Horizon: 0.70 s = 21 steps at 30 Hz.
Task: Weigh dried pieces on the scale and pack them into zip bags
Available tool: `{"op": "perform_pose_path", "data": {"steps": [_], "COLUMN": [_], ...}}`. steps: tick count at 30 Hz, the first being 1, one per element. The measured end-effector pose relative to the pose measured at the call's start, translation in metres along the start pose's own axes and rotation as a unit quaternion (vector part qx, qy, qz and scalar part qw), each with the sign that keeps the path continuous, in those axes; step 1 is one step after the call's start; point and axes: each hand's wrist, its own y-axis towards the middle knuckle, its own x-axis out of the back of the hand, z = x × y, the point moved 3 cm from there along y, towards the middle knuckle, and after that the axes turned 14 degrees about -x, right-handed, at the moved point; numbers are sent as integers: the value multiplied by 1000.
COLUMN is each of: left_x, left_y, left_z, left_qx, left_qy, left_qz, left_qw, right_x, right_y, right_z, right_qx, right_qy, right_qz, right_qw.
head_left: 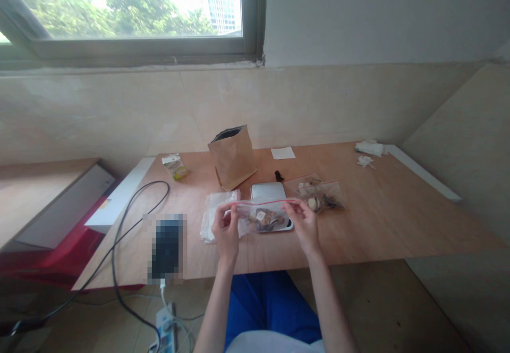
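A clear zip bag (pixel 261 219) with a red seal strip hangs between my two hands, dried brownish pieces and a small white packet inside it. My left hand (pixel 226 228) pinches its top left corner. At the top right, my right hand (pixel 303 220) grips the same strip with thumb and fingers. Behind and below the bag lies a flat silver-white device, perhaps a scale (pixel 268 190), partly covered by it. Several flat, clear bags (pixel 211 217) lie stacked beside my left hand. Beyond my right hand rest filled zip bags (pixel 329 196) with pale and dark pieces.
A brown paper pouch (pixel 233 159) stands open at the back. Around it are a small carton (pixel 175 167), a white card (pixel 282 153), a small black object (pixel 279 175) and crumpled white tissue (pixel 370 148). A black cable (pixel 113 252) crosses the table's left side, near a pixelated dark object (pixel 167 248).
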Motion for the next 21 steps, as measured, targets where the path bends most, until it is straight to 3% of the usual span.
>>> {"op": "perform_pose_path", "data": {"steps": [7, 14, 21], "left_x": [-7, -11, -7], "left_y": [0, 0, 4], "left_z": [6, 9, 1], "left_qx": [45, 103, 83], "left_qy": [-86, -116, -76], "left_qz": [30, 17, 68], "left_qw": [995, 988, 991], "right_x": [3, 0, 6], "right_y": [-3, -4, -2], "right_z": [4, 4, 2], "right_qx": [7, 11, 13], "right_qy": [2, 29, 42], "right_qz": [-5, -3, -10], "right_qw": [1000, 1000, 999]}}
